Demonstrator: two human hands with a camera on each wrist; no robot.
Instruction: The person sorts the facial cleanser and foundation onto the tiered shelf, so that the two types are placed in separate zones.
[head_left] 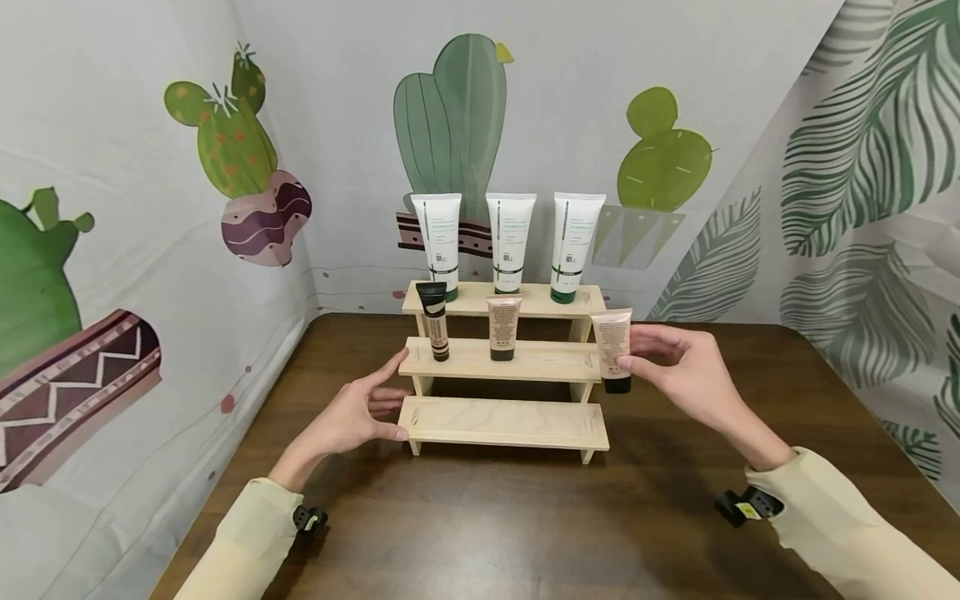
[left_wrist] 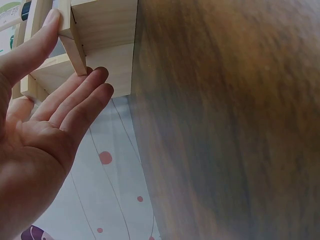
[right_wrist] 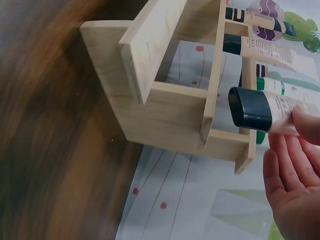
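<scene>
My right hand [head_left: 686, 371] pinches a pink squeeze tube [head_left: 615, 342] with a black cap, cap down, between thumb and fingers. It is just off the right end of the middle step of a wooden tiered stand [head_left: 510, 421]; the right wrist view shows the black cap [right_wrist: 250, 107] beside the steps. On that middle step stand a slim black-and-beige tube [head_left: 437, 325] at the left and another pink tube [head_left: 503, 327] in the centre. My left hand [head_left: 360, 412] rests against the stand's left side, fingers extended, thumb [left_wrist: 47, 37] at the bottom step's corner.
Three white tubes with green caps, the left [head_left: 441, 242], middle [head_left: 510, 242] and right [head_left: 576, 246], stand in a row on the top step. The stand sits on a dark brown wooden table [head_left: 480, 525]. Behind it hangs a cactus-print cloth [head_left: 555, 108].
</scene>
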